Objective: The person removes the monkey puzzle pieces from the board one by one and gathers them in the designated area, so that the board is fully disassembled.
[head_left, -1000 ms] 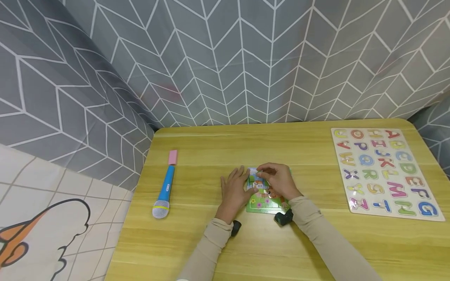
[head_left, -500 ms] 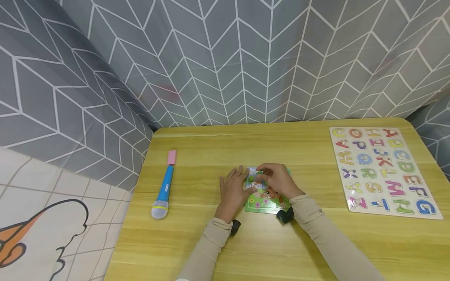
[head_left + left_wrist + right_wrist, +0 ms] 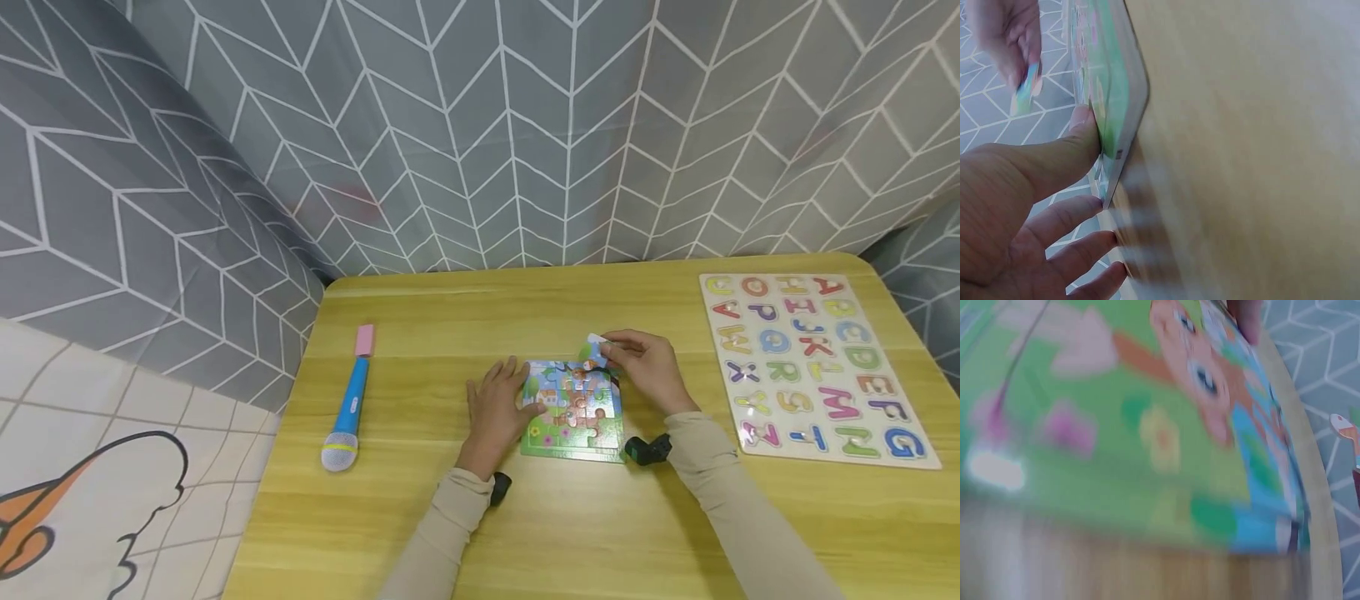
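A jigsaw puzzle [image 3: 573, 452] with a green-bordered cartoon picture lies flat on the table. My left hand [image 3: 497, 412] is at its left edge, fingers spread on the tabletop. In the left wrist view, the left thumb [image 3: 1082, 134] rests on the puzzle's face near its rim. Between thumb and fingers, my right hand [image 3: 651, 367] pinches a blue-and-white puzzle piece [image 3: 596, 348], held tilted by the puzzle's top edge. The left wrist view also shows this piece [image 3: 1024, 94] in the right hand's fingertips. Blurred flowers and an animal face on the puzzle [image 3: 1147, 487] fill the right wrist view.
A wooden alphabet board [image 3: 813, 371] lies at the table's right. Toward the left are a blue toy microphone [image 3: 351, 412] and a pink block [image 3: 364, 340] touching its end. A grey patterned curtain [image 3: 480, 150] hangs behind the table [image 3: 420, 533].
My right hand has moved right and slightly back from over the puzzle, lifting out a piece and uncovering the picture. My left hand has stayed at the puzzle's left edge.
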A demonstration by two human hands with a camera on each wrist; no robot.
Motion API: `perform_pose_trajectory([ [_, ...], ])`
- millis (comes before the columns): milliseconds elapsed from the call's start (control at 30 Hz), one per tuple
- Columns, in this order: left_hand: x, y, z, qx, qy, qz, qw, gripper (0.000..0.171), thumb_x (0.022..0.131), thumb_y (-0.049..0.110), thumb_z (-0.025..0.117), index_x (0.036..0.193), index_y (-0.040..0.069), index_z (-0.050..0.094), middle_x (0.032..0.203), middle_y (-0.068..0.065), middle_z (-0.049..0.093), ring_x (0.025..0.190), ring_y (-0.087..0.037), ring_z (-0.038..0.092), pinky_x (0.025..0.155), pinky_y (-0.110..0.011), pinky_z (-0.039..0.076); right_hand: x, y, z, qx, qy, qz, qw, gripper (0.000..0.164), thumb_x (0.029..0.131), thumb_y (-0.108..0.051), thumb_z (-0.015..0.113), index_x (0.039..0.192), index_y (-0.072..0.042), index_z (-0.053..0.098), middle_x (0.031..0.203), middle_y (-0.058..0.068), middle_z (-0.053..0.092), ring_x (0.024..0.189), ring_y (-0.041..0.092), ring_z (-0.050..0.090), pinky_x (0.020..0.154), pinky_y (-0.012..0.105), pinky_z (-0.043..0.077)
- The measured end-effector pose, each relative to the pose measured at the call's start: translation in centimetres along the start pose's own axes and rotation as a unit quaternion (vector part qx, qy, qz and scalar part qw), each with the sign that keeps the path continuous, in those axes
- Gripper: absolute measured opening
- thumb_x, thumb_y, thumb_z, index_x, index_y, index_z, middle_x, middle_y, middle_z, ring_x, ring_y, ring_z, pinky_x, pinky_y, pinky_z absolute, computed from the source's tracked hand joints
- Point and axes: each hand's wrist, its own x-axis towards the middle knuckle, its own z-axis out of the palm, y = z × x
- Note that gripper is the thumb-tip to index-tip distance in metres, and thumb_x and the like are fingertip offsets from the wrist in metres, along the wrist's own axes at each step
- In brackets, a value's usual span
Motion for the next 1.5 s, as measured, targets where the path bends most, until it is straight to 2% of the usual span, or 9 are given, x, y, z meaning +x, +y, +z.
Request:
perform_pose_trajectory([
  [133, 0.0, 0.0, 0.0, 0.011, -0.010, -0.005, 0.9999, 0.074, 0.084, 0.044, 0.077, 0.149, 0.020, 0.050, 0.161, -0.006, 0.039, 0.153, -0.033, 0.032, 0.115, -0.079, 0.015, -0.7, 0.7, -1.9, 0.007, 0.007, 0.030, 0.999, 0.038, 0.097, -0.019, 0.069, 0.125, 0.005, 0.064, 0.092, -0.008, 0.074, 0.082, -0.005, 0.071, 0.078, 0.024, 0.062],
  [233, 0.1, 0.0, -0.2, 0.015, -0.016, -0.014, 0.9997, 0.074, 0.084, 0.046, 0.076, 0.149, 0.023, 0.049, 0.162, -0.003, 0.039, 0.154, -0.035, 0.027, 0.114, -0.080, 0.013, -1.2, 1.1, -3.1, -0.008, 0.007, 0.037, 0.999, 0.040, 0.096, -0.023, 0.069, 0.125, 0.005, 0.064, 0.087, -0.016, 0.074, 0.080, -0.004, 0.071, 0.077, 0.023, 0.062],
  [300, 0.1, -0.1, -0.3, 0.017, -0.017, -0.018, 0.9995, 0.074, 0.084, 0.046, 0.076, 0.149, 0.024, 0.050, 0.161, -0.002, 0.040, 0.155, -0.037, 0.025, 0.113, -0.082, 0.011, -1.5, 1.4, -3.8, -0.027, 0.006, 0.039, 0.999, 0.041, 0.096, -0.026, 0.069, 0.124, 0.004, 0.065, 0.088, -0.013, 0.076, 0.078, -0.004, 0.071, 0.076, 0.022, 0.061],
  [400, 0.2, -0.2, -0.5, 0.003, -0.021, -0.026, 0.9994, 0.074, 0.084, 0.044, 0.077, 0.149, 0.024, 0.049, 0.162, -0.001, 0.039, 0.156, -0.038, 0.020, 0.111, -0.084, 0.007, -2.0, 1.7, -4.6, -0.058, 0.001, 0.043, 0.997, 0.041, 0.097, -0.029, 0.068, 0.124, 0.003, 0.067, 0.096, 0.000, 0.079, 0.077, -0.003, 0.071, 0.074, 0.019, 0.060],
  [500, 0.1, -0.3, -0.6, -0.011, -0.024, -0.029, 0.9992, 0.074, 0.084, 0.043, 0.077, 0.149, 0.023, 0.049, 0.162, -0.002, 0.037, 0.157, -0.039, 0.016, 0.111, -0.084, 0.004, -2.3, 2.0, -5.1, -0.075, -0.004, 0.040, 0.996, 0.038, 0.098, -0.023, 0.066, 0.123, 0.005, 0.067, 0.105, 0.018, 0.077, 0.074, -0.002, 0.069, 0.070, 0.018, 0.059],
  [600, 0.0, -0.7, -0.6, -0.022, -0.022, -0.032, 0.9990, 0.074, 0.083, 0.043, 0.078, 0.149, 0.024, 0.049, 0.163, -0.001, 0.036, 0.157, -0.039, 0.015, 0.112, -0.083, 0.002, -2.3, 2.5, -5.1, -0.092, -0.008, 0.034, 0.995, 0.033, 0.098, -0.017, 0.066, 0.121, 0.007, 0.069, 0.107, 0.025, 0.075, 0.070, 0.000, 0.067, 0.065, 0.019, 0.058],
  [867, -0.1, -1.3, -0.7, -0.035, -0.022, -0.028, 0.9988, 0.073, 0.084, 0.040, 0.079, 0.149, 0.023, 0.050, 0.163, -0.002, 0.035, 0.157, -0.037, 0.016, 0.112, -0.083, 0.000, -1.9, 3.2, -4.3, -0.154, -0.013, 0.020, 0.988, 0.025, 0.096, -0.012, 0.068, 0.114, 0.005, 0.072, 0.097, 0.023, 0.076, 0.065, 0.004, 0.066, 0.060, 0.021, 0.056],
  [1100, -0.1, -1.4, -0.9, -0.038, -0.022, -0.016, 0.9989, 0.071, 0.085, 0.040, 0.078, 0.148, 0.022, 0.051, 0.163, -0.004, 0.035, 0.157, -0.039, 0.016, 0.110, -0.085, 0.001, -2.1, 2.4, -4.3, -0.212, -0.031, 0.007, 0.977, 0.029, 0.094, -0.013, 0.070, 0.116, 0.005, 0.070, 0.098, 0.019, 0.075, 0.074, 0.012, 0.066, 0.064, 0.020, 0.052],
  [1500, -0.6, -1.7, -1.2, -0.048, -0.055, -0.001, 0.9973, 0.081, 0.086, 0.049, 0.074, 0.155, 0.020, 0.041, 0.167, -0.006, 0.026, 0.158, -0.039, 0.005, 0.111, -0.083, -0.006, -2.6, 1.4, -2.7, -0.249, 0.006, -0.028, 0.968, 0.031, 0.089, -0.015, 0.076, 0.114, 0.002, 0.071, 0.098, 0.017, 0.070, 0.086, 0.025, 0.063, 0.072, 0.027, 0.048],
])
